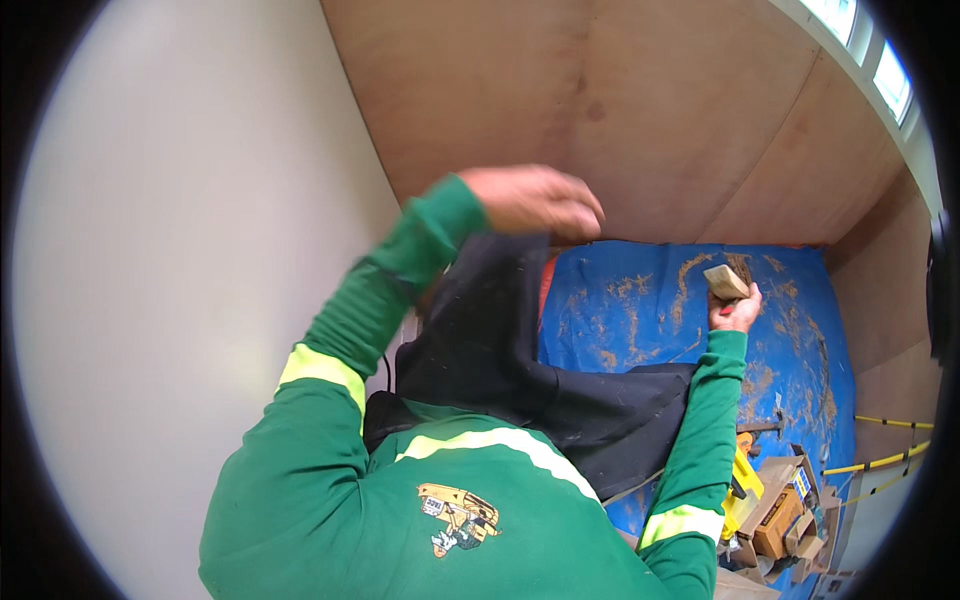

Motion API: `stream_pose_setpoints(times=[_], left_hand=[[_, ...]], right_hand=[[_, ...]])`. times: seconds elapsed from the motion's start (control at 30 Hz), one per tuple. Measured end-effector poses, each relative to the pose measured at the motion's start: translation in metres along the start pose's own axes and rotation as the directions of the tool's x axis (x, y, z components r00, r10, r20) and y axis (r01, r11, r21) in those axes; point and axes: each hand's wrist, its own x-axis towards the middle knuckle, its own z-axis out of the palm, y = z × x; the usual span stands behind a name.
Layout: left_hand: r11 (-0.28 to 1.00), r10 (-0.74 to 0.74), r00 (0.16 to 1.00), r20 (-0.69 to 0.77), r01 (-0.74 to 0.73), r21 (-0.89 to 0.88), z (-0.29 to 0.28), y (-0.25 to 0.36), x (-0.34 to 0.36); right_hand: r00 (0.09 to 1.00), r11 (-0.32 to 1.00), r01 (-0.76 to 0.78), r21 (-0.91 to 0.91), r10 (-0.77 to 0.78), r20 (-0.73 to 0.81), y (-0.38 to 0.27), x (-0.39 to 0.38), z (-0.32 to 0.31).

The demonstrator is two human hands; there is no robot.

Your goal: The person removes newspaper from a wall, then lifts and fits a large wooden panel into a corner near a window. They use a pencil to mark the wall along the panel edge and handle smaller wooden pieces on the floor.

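Note:
My left hand (533,200) is raised in front of the plywood wall (640,110), fingers curled, pinching the top edge of a black cloth (500,340) that hangs down from it. My right hand (735,312) is lower and to the right, closed on the wooden handle of a brush (728,279), whose bristles point up and away. The brush is above a blue tarp (650,310) smeared with brown dust. Both arms wear green sleeves with yellow and white reflective bands.
A white wall (200,250) fills the left side. Wooden blocks and a yellow tool (770,505) lie at the lower right of the tarp. Yellow cords (885,460) run along the right edge. A window (870,50) is at the top right.

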Motion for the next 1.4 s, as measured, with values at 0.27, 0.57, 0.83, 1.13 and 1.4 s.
stream_pose_setpoints(times=[0.27,0.57,0.83,1.13,1.4], left_hand=[[0.997,0.008,0.487,-0.873,-0.073,-0.032,-0.129,-0.017,-0.159],[0.972,0.087,0.213,-0.973,0.196,0.129,-0.188,-0.112,-0.15],[0.993,0.113,0.374,-0.921,-0.004,0.12,-0.173,-0.093,-0.103],[0.957,0.287,0.672,-0.683,-0.236,0.17,-0.138,-0.051,0.021],[0.826,0.548,0.799,-0.247,-0.564,0.008,-0.058,0.009,0.085]], right_hand=[[1.0,0.996,-0.009,-0.089,0.007,-0.028,-0.033,0.003,-0.028],[0.988,0.995,0.096,0.018,-0.093,-0.122,-0.074,-0.034,-0.041],[0.958,0.95,0.286,-0.127,-0.281,0.051,-0.079,-0.155,-0.097],[0.806,0.312,-0.426,-0.849,-0.295,-0.513,0.079,-0.155,-0.198],[0.64,0.306,-0.63,-0.714,-0.317,-0.7,0.18,-0.169,-0.246]])
